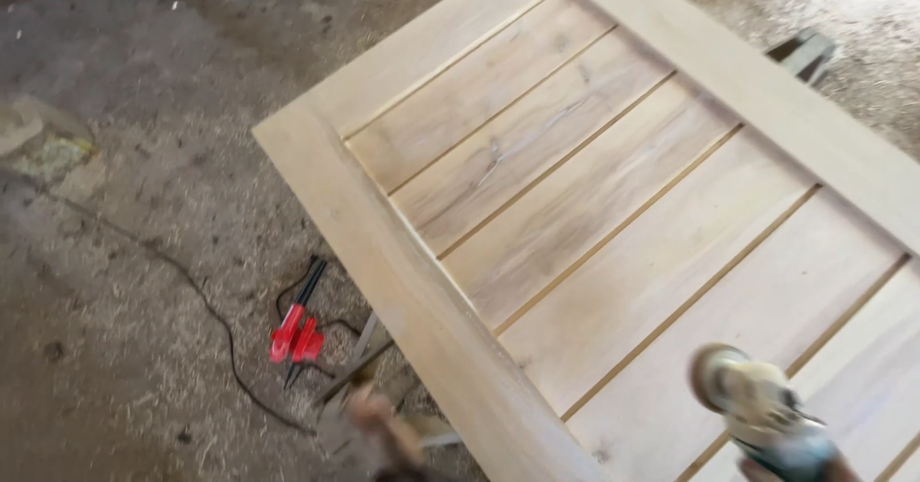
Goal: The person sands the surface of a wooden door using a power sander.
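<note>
The one head view looks down on a single large wooden panel [613, 204] lying flat and filling the right and far part of the scene, its pale frame running round a recessed field of planks. Six planks can be counted between the frame rails, set apart by five narrow grooves that run from near left to far right; the nearest plank is cut off by the picture's edge. At the near right, one power sander [757, 410] with a dust-caked round disc hovers over or rests on the nearest planks; whether the disc touches the wood cannot be told. Just a sliver of the right hand [832, 470] shows at the sander's green body at the bottom edge, wrapped on the tool as far as can be seen. The left hand is out of sight. On the dusty, shaving-strewn floor [115, 252] to the left lie two red-handled tools [297, 333] side by side, just beside the panel's near-left rail, and one dark cable [206, 305] snakes past them. One metal stand [805, 53] peeks out beyond the panel's far right edge. A blurred brownish shape [379, 434] below the near rail cannot be made out.
</note>
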